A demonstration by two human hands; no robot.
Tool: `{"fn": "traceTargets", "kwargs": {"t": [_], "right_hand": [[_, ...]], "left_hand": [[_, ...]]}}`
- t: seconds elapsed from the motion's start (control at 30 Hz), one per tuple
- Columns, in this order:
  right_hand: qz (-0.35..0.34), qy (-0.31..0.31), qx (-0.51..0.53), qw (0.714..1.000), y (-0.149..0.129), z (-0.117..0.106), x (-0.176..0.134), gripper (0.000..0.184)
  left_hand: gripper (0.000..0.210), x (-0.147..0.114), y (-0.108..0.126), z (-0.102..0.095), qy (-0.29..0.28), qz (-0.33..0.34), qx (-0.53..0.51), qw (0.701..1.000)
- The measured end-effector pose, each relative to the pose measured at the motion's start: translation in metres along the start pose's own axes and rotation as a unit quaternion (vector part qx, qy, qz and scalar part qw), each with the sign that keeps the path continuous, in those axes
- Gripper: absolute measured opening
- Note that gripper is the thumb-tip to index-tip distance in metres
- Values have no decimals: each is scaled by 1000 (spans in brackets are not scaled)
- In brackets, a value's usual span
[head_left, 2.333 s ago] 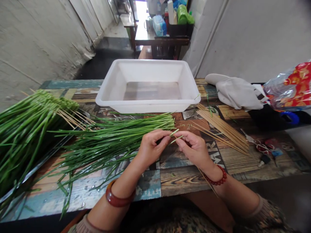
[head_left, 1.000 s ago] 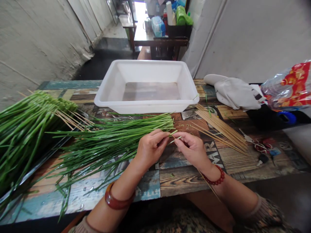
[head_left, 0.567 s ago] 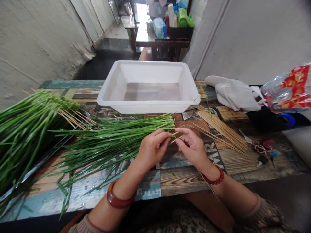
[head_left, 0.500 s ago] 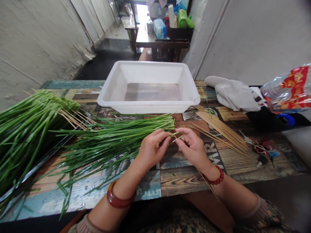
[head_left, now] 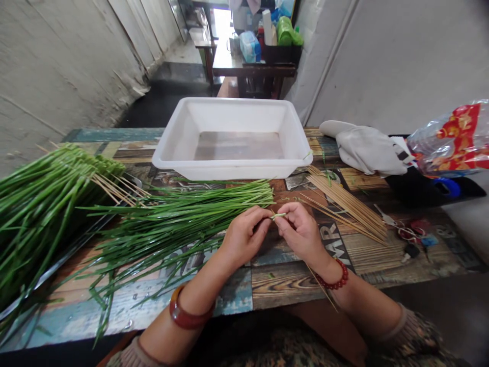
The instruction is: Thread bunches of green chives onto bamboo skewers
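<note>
Over the front of the table my left hand (head_left: 246,232) is closed in a pinch on green chive stems. My right hand (head_left: 300,229) faces it, fingers closed on a thin bamboo skewer (head_left: 321,287) whose long end runs back under the wrist. Short pale chive ends (head_left: 280,216) show between the two sets of fingertips, close to the skewer's tip; whether the tip passes through them is hidden. Just beyond the left hand lies a loose pile of wet chives (head_left: 183,214), cut ends to the right.
Bare bamboo skewers (head_left: 347,206) lie right of my hands, near keys (head_left: 412,250). A white plastic tub (head_left: 229,165) stands behind the chives. Skewered chives (head_left: 61,183) are heaped at left on a metal tray. A pale cap (head_left: 369,148) and a plastic bag (head_left: 451,137) sit at back right.
My fingertips have come closer together, and less of the chive ends shows between them. The right hand and skewer have shifted slightly left; the pile, tub and loose skewers stay put.
</note>
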State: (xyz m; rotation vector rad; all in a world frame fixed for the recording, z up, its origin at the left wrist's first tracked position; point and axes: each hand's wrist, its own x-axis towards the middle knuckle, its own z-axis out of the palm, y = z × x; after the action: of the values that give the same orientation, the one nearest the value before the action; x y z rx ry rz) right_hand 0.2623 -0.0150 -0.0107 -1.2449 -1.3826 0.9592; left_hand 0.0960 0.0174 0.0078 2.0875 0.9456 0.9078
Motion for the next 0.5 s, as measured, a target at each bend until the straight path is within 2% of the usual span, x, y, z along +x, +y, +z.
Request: {"fn": "traceTargets", "kwargs": {"t": [0.13, 0.27, 0.5], "right_hand": [[17, -42, 65, 997, -7, -3, 1, 22], [21, -53, 70, 996, -10, -4, 1, 28], [13, -31, -87, 996, -5, -1, 1, 14]], "left_hand": [[14, 2, 3, -1, -20, -33, -40, 998], [13, 3, 2, -2, -10, -46, -31, 998], [14, 0, -3, 3, -9, -28, 17, 999]]}}
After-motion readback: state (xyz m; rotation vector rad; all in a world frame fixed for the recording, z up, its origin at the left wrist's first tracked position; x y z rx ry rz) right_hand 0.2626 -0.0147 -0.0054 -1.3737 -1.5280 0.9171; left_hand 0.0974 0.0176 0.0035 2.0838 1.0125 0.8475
